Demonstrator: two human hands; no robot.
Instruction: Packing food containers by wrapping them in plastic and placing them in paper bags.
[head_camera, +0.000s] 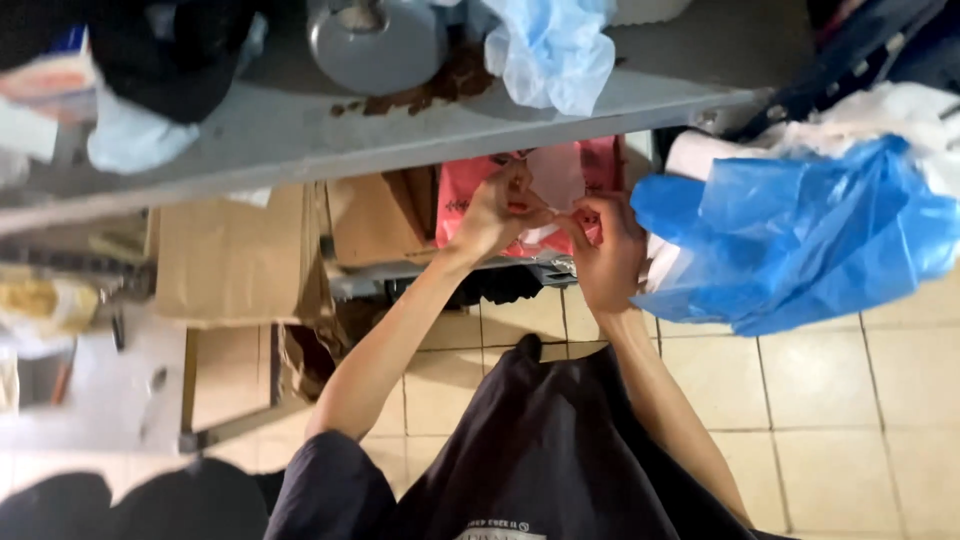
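My left hand (495, 212) and right hand (605, 245) both pinch the pink bag (560, 185) under the shelf (400, 140); I should pull softly, evenly.

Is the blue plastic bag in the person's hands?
No, the blue plastic bag lies off to the side, while both the left hand and right hand pinch a pink-and-white plastic bag.

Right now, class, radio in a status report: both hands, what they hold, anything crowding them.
Left hand and right hand both pinching the pink plastic bag. Metal shelf edge just above. Blue plastic bag bulging beside the right hand.
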